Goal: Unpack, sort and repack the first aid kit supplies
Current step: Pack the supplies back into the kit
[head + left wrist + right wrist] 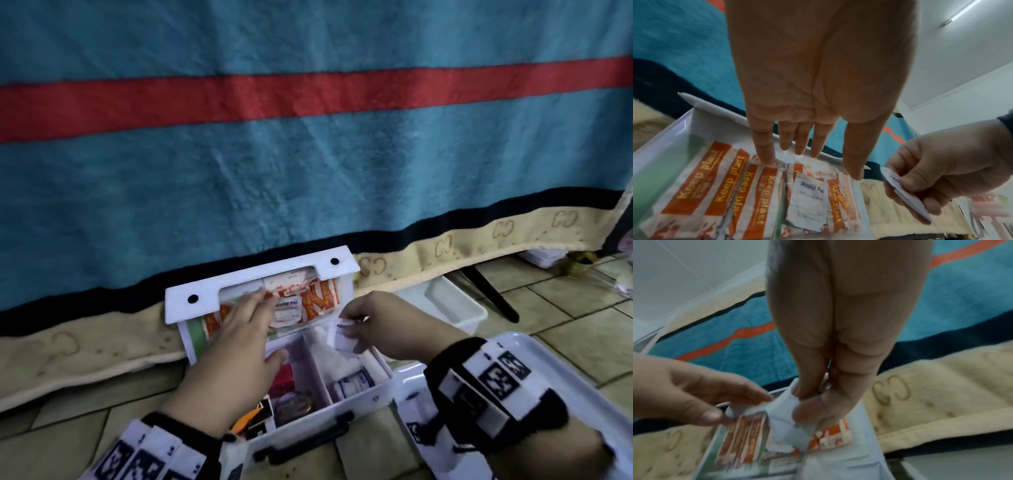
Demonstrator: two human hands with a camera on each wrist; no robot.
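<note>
A white first aid kit box [356, 394] stands open on the tiled floor [565, 329], its lid [191, 301] propped against a teal blanket [308, 171]. "Keep plast" plaster strips [701, 181] and an alcohol pad [809, 199] are held in the lid — the left hand [233, 346], fingers straight, is pressed on them. Small white sachets [342, 337] are pinched by the right hand [387, 325] over the box — the grip closed on them.
</note>
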